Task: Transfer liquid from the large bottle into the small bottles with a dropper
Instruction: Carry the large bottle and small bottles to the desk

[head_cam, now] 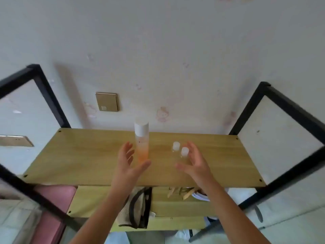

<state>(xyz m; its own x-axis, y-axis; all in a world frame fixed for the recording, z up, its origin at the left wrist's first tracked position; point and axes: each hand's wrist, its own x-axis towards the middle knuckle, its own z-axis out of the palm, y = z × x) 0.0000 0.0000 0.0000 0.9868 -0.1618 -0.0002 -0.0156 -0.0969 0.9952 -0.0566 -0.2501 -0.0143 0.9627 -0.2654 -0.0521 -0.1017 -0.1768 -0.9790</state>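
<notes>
- One large bottle (pixel 141 143), holding orange liquid.
- Two small bottles: far bottle (pixel 176 146) and near bottle (pixel 184 152), side by side.
- Three white caps (pixel 141 126), one on each of the three bottles.
- Two hands: left hand (pixel 129 162) and right hand (pixel 196 162).
- Two wooden boards in clear view: top board (pixel 79 155) and lower board (pixel 175 205).
- Two black side frames: left frame (pixel 50 95) and right frame (pixel 248 110).
- Two wall plates: gold plate (pixel 106 102) and side plate (pixel 15 140).
- One bag (pixel 139 206) with dark trim.
- One pink block (pixel 54 196).
- Wall stickers (pixel 162 114): faint, too blurred to count.
</notes>
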